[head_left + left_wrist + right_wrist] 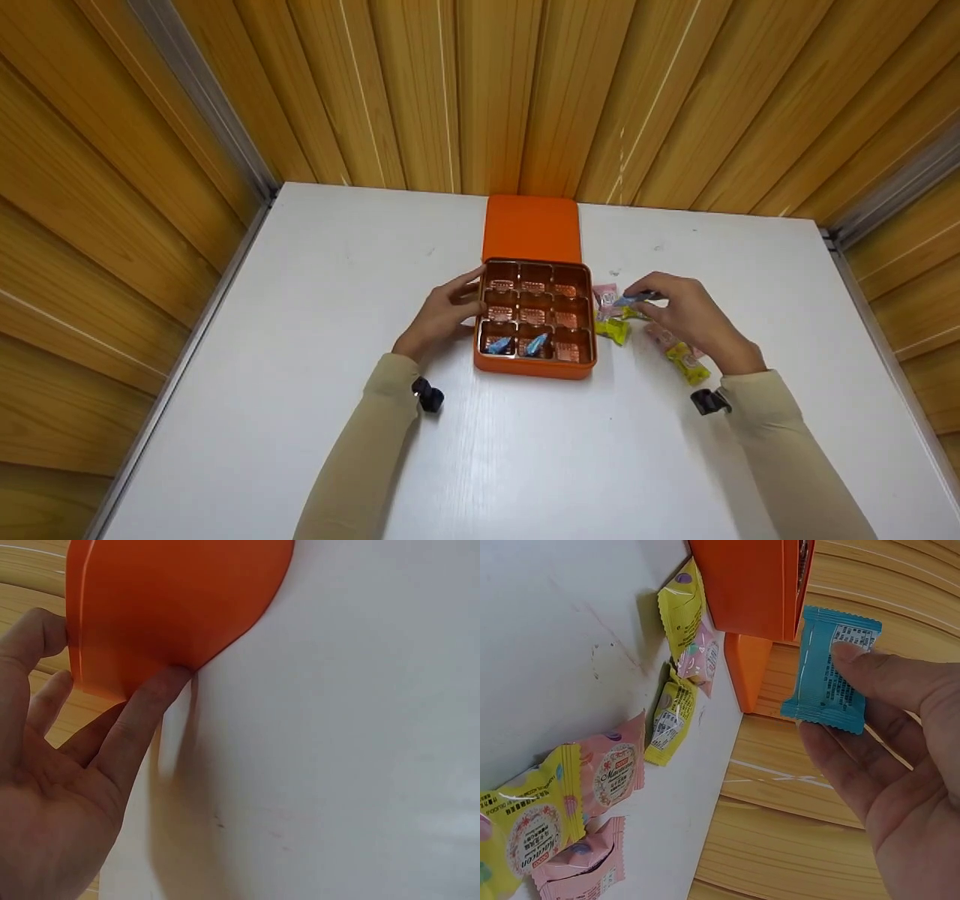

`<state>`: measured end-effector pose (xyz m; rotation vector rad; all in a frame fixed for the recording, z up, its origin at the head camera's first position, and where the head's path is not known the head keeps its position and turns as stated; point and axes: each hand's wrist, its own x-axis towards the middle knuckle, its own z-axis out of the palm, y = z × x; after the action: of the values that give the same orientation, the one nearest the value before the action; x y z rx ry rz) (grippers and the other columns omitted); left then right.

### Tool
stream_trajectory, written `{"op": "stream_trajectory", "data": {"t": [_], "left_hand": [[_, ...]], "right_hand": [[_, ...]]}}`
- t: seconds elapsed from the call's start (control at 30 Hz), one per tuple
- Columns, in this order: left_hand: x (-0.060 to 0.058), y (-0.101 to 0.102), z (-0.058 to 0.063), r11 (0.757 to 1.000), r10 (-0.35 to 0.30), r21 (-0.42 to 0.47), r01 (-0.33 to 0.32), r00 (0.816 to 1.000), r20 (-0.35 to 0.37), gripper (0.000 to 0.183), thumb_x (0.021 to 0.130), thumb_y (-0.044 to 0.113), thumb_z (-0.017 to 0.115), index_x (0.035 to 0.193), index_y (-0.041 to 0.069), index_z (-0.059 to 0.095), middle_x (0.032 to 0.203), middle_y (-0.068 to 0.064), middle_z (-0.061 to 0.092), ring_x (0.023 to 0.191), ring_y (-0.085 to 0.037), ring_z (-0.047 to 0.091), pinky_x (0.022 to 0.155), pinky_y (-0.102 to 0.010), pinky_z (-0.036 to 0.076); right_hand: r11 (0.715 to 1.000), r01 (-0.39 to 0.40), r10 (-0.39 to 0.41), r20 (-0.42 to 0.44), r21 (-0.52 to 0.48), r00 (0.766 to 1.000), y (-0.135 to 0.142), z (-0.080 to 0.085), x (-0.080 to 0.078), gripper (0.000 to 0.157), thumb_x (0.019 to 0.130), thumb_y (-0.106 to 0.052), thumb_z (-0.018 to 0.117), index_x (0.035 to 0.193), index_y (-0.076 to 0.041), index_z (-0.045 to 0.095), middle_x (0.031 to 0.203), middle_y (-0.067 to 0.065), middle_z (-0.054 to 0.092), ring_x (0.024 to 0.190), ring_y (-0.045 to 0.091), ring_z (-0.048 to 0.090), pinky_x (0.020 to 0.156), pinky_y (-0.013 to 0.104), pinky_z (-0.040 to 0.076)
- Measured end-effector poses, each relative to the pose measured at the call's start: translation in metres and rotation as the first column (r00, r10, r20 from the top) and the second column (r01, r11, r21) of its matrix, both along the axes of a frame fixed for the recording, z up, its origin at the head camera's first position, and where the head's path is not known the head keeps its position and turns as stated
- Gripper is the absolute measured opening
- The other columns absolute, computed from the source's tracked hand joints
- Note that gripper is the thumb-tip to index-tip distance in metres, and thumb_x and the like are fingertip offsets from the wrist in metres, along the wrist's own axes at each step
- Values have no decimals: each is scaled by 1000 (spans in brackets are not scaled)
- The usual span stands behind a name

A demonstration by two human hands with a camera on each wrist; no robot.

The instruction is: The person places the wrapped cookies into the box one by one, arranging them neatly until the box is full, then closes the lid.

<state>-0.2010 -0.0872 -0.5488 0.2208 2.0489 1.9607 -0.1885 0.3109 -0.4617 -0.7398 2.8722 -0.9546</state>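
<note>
A square orange box stands on the table with a brown tray of several compartments in it. Two of the front-row compartments, left and middle, each hold a blue wrapped candy. At the box's left side rests my left hand, its fingertips against the wall and near the rim. My right hand pinches another blue wrapped candy between thumb and fingers, just right of the box. Beneath and around that hand lie yellow wrapped candies and pink wrapped candies.
An orange lid lies directly behind the box, by the back edge of the white table. Wood-patterned walls enclose the back and sides. Some yellow and pink packets sit close against the box's right side.
</note>
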Motion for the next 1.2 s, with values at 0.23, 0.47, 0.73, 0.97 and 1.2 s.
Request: {"op": "stream_trajectory", "data": {"t": [0.23, 0.47, 0.73, 0.97, 1.2], "left_hand": [[0, -1, 0, 1000, 4, -4, -4, 1000, -3, 71, 100, 5, 69, 164, 24, 45, 154, -18, 54, 133, -34, 60, 91, -52, 61], [1, -1, -2, 1000, 6, 8, -6, 1000, -1, 70, 100, 5, 69, 164, 24, 46, 154, -18, 54, 133, -34, 60, 91, -51, 61], [1, -1, -2, 999, 4, 34, -4, 1000, 14, 70, 101, 3, 67, 164, 25, 46, 152, -15, 56, 131, -32, 62, 93, -52, 60], [1, -1, -1, 999, 12, 31, -12, 1000, 10, 70, 100, 3, 68, 163, 24, 46, 152, -17, 56, 129, -34, 63, 92, -52, 60], [1, -1, 0, 1000, 2, 31, -2, 1000, 14, 70, 101, 4, 68, 164, 24, 46, 153, -17, 55, 129, -33, 62, 90, -50, 62]], "right_hand": [[999, -41, 41, -15, -18, 999, -9, 5, 3, 29, 90, 10, 78, 114, -7, 77, 112, 7, 76, 105, 32, 73, 95, 55, 58], [996, -81, 81, -13, -28, 997, -19, 8, 5, 30, 89, 10, 79, 113, -8, 77, 114, 7, 76, 103, 30, 73, 95, 55, 58], [994, -110, 110, 9, -10, 994, -31, 8, 9, 34, 87, 11, 81, 112, -11, 76, 116, 5, 76, 104, 27, 73, 95, 52, 59], [982, -189, 189, 3, -8, 982, -39, 7, 9, 32, 86, 11, 82, 111, -7, 75, 117, 9, 77, 101, 27, 74, 91, 47, 61], [966, -257, 257, -22, 11, 966, -45, 6, 12, 31, 85, 12, 82, 110, -6, 76, 115, 9, 77, 120, 37, 69, 97, 46, 58]]}}
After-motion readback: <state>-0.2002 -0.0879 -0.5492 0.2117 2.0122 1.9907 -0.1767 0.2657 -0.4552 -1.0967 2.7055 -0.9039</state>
